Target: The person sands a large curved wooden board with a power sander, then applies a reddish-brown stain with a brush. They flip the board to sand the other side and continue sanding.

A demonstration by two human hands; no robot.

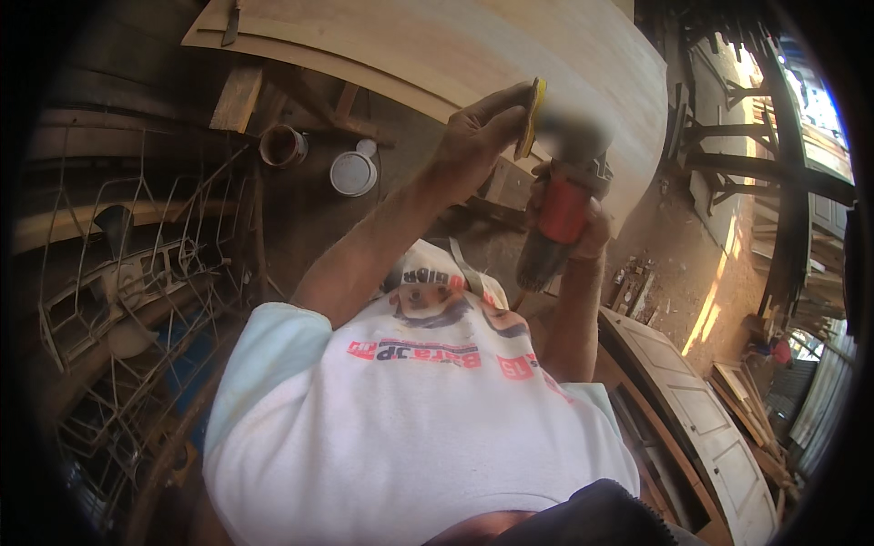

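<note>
My right hand (594,229) is wrapped round the red and black body of an angle grinder (564,211), held up in front of my chest. A grey blur covers the grinder's head end, so its disc cannot be made out clearly. Just left of it, my left hand (487,127) pinches a thin, yellow-edged pad (532,118), seen almost edge-on and tilted upright. The pad is close beside the blur; whether they touch I cannot tell. Beyond both hands lies a large pale wooden panel (401,41).
A flat blade-like tool (232,25) rests on the panel's far left. Below it stand an open can (283,146) and a white-lidded bucket (353,173). Bent metal rods (118,273) crowd the left. A panelled door (687,400) leans at the lower right.
</note>
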